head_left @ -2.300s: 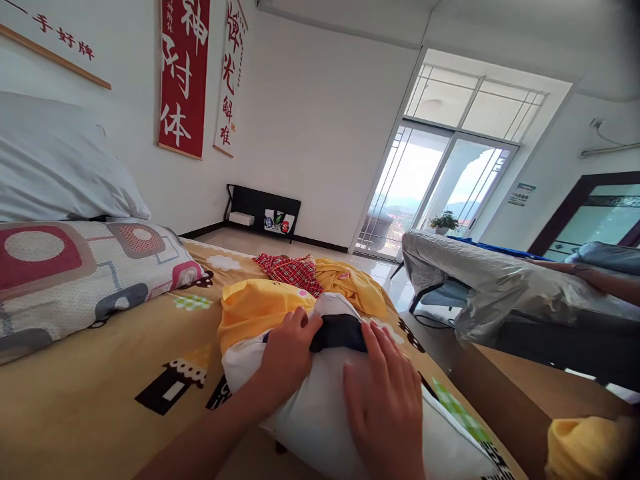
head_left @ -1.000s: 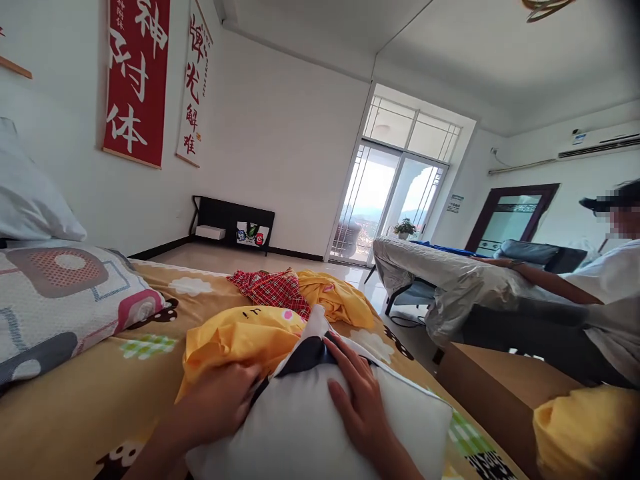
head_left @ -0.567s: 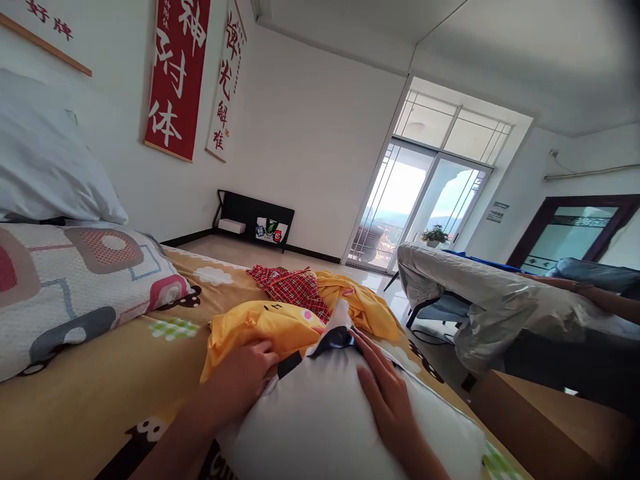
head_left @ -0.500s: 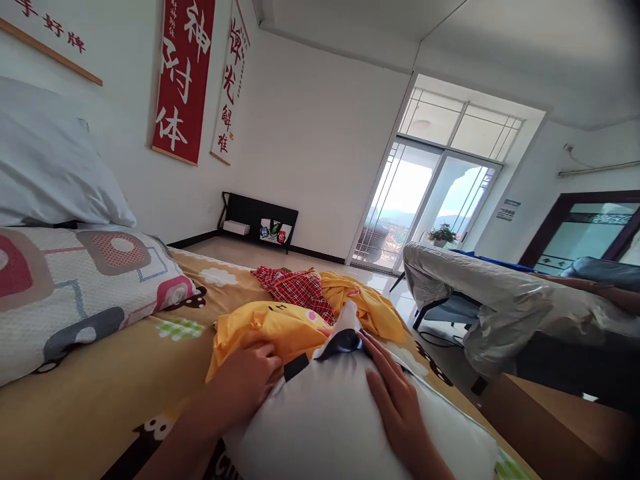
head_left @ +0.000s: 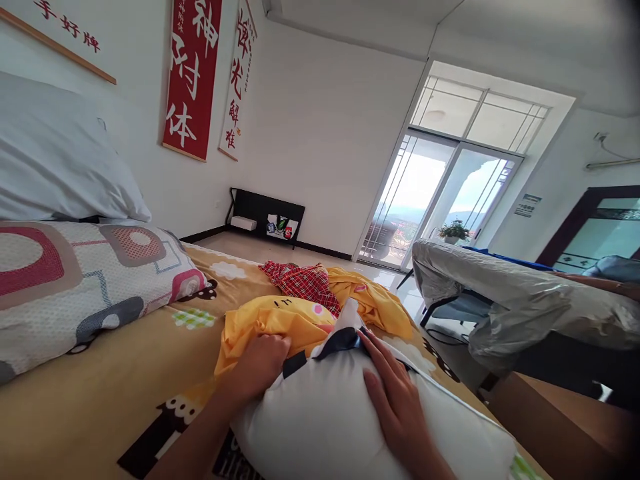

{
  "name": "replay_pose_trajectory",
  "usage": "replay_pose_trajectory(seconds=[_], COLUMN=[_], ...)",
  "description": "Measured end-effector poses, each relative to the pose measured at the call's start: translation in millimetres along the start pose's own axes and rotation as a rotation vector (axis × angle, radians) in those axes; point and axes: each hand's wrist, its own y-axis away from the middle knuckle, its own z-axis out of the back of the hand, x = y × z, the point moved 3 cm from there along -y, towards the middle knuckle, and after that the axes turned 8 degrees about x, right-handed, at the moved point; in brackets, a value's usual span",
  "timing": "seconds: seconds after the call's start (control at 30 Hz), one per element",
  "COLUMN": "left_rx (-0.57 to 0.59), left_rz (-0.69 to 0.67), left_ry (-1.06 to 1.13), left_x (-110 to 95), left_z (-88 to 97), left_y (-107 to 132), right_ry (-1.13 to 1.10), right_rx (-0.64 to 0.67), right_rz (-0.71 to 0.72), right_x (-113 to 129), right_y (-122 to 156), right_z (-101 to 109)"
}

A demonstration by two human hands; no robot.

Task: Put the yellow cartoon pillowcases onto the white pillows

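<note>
A plump white pillow (head_left: 325,407) lies in front of me, with a dark blue band at its far end and a white tip. My left hand (head_left: 263,363) is closed at the pillow's left side, its fingers curled into a yellow pillowcase (head_left: 295,320) printed with a face and pink cheeks. My right hand (head_left: 397,393) rests flat on top of the pillow, fingers stretched towards the dark band. The pillowcase lies bunched beyond the pillow's far end; its opening is hidden.
A red plaid cloth (head_left: 305,280) and a second yellow cloth (head_left: 370,300) lie farther along the bed (head_left: 100,400). Patterned pillow (head_left: 125,287) at left, grey-white pillow (head_left: 60,147) above it. At right stand a plastic-covered table (head_left: 500,273) and a cardboard box (head_left: 545,413). Someone's arm shows at far right.
The view has swung slightly left, shifting the room rightward. My left hand has moved a little up and over the yellow pillowcase. My right hand stays on the pillow.
</note>
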Motion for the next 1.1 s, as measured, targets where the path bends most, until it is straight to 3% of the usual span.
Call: replay_pose_trajectory(seconds=[0.23,0.4,0.63,0.83,0.97,1.1], left_rx=[-0.106,-0.348,-0.501,-0.589,-0.584,-0.441], left_rz=[-0.021,-0.021,0.003,0.022,-0.016,-0.111], left_ry=[0.29,0.509,0.46,0.549,0.41,0.06], left_x=[0,9,-3,13,12,-12], left_z=[12.3,21.8,26.5,26.2,31.2,33.8], left_y=[5,8,13,13,21,33], right_ry=[0.048,0.146,0.267,0.188,0.178,0.23], right_rx=[-0.003,0.049,0.33,0.547,0.502,0.446], right_rz=[0.005,0.056,0.262,0.281,0.185,0.1], right_x=[3,16,78,125,129,111], right_y=[7,13,4,-5,-29,-49], right_z=[7,9,-1,-26,-43,-44])
